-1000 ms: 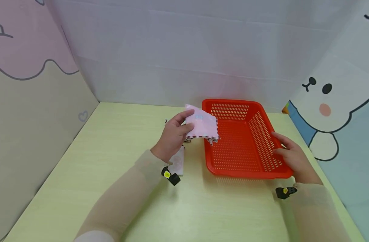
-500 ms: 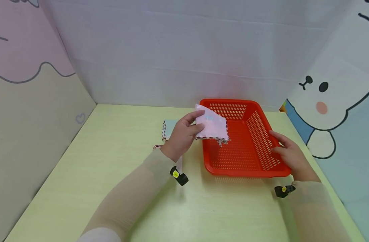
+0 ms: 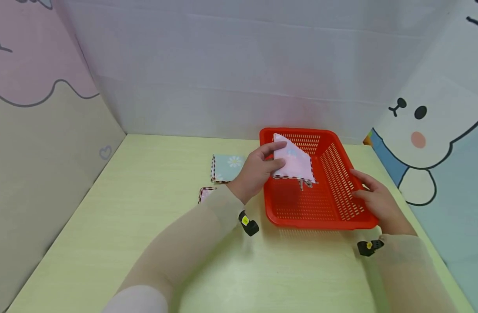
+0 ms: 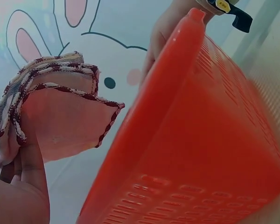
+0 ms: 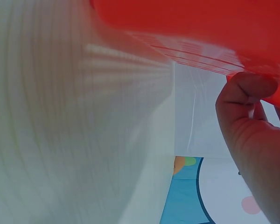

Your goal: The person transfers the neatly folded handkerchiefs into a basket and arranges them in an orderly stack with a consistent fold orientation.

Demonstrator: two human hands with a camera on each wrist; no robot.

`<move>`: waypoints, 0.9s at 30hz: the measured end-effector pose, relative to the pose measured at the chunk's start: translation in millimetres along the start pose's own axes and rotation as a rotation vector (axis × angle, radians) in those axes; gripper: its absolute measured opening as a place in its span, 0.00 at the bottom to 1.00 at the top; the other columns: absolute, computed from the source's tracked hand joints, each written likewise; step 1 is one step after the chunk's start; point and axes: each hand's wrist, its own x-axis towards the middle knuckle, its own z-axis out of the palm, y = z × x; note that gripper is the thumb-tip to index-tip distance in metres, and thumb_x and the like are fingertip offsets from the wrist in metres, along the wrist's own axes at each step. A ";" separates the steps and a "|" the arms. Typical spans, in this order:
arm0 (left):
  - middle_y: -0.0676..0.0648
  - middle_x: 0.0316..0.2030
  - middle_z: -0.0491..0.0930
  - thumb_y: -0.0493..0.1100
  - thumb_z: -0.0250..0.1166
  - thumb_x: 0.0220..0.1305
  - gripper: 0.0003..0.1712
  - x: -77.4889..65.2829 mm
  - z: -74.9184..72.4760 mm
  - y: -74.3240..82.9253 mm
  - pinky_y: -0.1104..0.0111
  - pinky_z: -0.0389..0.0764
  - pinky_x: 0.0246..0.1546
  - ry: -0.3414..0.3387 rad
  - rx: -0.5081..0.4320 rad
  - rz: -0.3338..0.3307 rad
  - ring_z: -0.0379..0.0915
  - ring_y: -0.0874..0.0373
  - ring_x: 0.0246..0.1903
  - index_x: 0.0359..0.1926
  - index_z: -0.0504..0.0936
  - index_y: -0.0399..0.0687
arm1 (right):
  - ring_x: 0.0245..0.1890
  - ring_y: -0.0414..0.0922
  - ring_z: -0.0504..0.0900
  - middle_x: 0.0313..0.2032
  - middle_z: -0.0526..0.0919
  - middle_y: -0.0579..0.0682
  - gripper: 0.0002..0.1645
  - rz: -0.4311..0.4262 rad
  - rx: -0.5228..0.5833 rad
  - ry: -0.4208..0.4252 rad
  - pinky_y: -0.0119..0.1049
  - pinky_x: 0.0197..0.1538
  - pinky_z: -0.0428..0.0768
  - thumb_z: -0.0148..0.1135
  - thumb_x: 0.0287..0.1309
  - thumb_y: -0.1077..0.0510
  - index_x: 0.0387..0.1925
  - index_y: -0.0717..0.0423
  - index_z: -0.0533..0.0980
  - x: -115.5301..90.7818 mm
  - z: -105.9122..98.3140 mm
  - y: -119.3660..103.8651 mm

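Note:
My left hand (image 3: 258,171) pinches a folded pink cloth (image 3: 291,163) with a dark stitched border and holds it above the left part of a red perforated basket (image 3: 350,224). In the left wrist view the same pink cloth (image 4: 56,107) hangs from my fingers beside the basket's outer wall (image 4: 196,154). My right hand (image 3: 373,200) grips the basket's right rim, thumb over the edge; the right wrist view shows that thumb (image 5: 247,93) under the red rim (image 5: 200,21).
A folded light-blue cloth with a daisy print (image 3: 226,168) lies on the yellow-green table (image 3: 145,243) left of the basket. A second pink folded cloth (image 3: 205,193) peeks out beside my left forearm. Panel walls close in the table's back and sides.
My left hand has carried the pink cloth to the right, from beside the basket's left rim to over its inside. The blue cloth has come into view. The right hand has stayed put.

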 end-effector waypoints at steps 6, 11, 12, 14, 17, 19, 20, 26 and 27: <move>0.55 0.59 0.78 0.41 0.69 0.70 0.24 1.0 6.8 2.7 0.58 0.86 0.48 -0.024 0.024 -0.011 0.82 0.51 0.52 0.62 0.82 0.70 | 0.51 0.46 0.79 0.76 0.55 0.63 0.41 -0.001 0.002 -0.001 0.47 0.49 0.86 0.50 0.75 0.61 0.82 0.37 0.51 1.3 0.7 -0.3; 0.54 0.56 0.79 0.40 0.69 0.69 0.24 3.1 13.0 2.8 0.59 0.86 0.46 -0.034 0.037 -0.027 0.83 0.52 0.49 0.62 0.82 0.69 | 0.58 0.55 0.74 0.77 0.53 0.63 0.41 0.015 -0.002 -0.001 0.47 0.49 0.86 0.49 0.75 0.61 0.83 0.37 0.50 1.7 -0.1 0.2; 0.54 0.56 0.79 0.40 0.70 0.69 0.24 3.6 14.8 2.2 0.60 0.86 0.46 -0.032 0.037 -0.034 0.83 0.52 0.49 0.62 0.82 0.69 | 0.60 0.57 0.73 0.77 0.53 0.63 0.41 0.019 -0.004 0.002 0.47 0.49 0.86 0.49 0.75 0.61 0.83 0.37 0.49 1.4 -0.5 0.4; 0.55 0.56 0.79 0.40 0.71 0.68 0.25 5.1 18.8 0.6 0.60 0.87 0.45 -0.022 0.051 -0.045 0.83 0.53 0.48 0.61 0.83 0.70 | 0.61 0.59 0.72 0.77 0.52 0.64 0.41 0.023 -0.008 0.006 0.47 0.48 0.86 0.49 0.76 0.61 0.83 0.37 0.49 1.0 -1.5 1.1; 0.56 0.55 0.79 0.40 0.71 0.67 0.24 8.1 23.8 -2.2 0.61 0.87 0.44 -0.008 0.066 -0.064 0.83 0.53 0.47 0.60 0.84 0.71 | 0.62 0.60 0.72 0.77 0.53 0.64 0.41 0.022 0.002 0.010 0.48 0.48 0.86 0.48 0.76 0.61 0.83 0.37 0.49 0.6 -1.8 1.6; 0.56 0.53 0.80 0.40 0.71 0.67 0.24 10.1 26.2 -4.2 0.61 0.87 0.44 -0.005 0.088 -0.072 0.83 0.54 0.46 0.59 0.84 0.72 | 0.62 0.60 0.72 0.77 0.53 0.64 0.41 0.020 0.009 0.011 0.48 0.48 0.86 0.48 0.76 0.61 0.83 0.37 0.49 0.5 -1.2 1.6; 0.56 0.52 0.80 0.41 0.72 0.67 0.23 11.0 27.2 -5.3 0.62 0.87 0.44 -0.005 0.099 -0.082 0.83 0.54 0.45 0.58 0.84 0.72 | 0.61 0.60 0.72 0.77 0.53 0.64 0.41 0.018 0.009 0.011 0.48 0.48 0.86 0.48 0.76 0.61 0.83 0.37 0.49 0.4 -0.8 1.5; 0.55 0.49 0.81 0.41 0.72 0.67 0.23 14.6 31.5 -10.8 0.63 0.87 0.44 -0.016 0.189 -0.113 0.83 0.55 0.43 0.58 0.84 0.70 | 0.55 0.53 0.78 0.77 0.54 0.65 0.41 0.011 -0.003 0.012 0.48 0.48 0.86 0.49 0.76 0.61 0.83 0.39 0.50 -0.1 1.3 0.1; 0.55 0.49 0.81 0.41 0.72 0.67 0.23 14.7 32.3 -11.3 0.63 0.87 0.44 -0.022 0.209 -0.112 0.83 0.55 0.42 0.59 0.84 0.69 | 0.54 0.52 0.78 0.77 0.54 0.65 0.41 0.010 -0.011 0.013 0.48 0.48 0.86 0.49 0.76 0.61 0.83 0.39 0.50 -0.1 1.1 0.2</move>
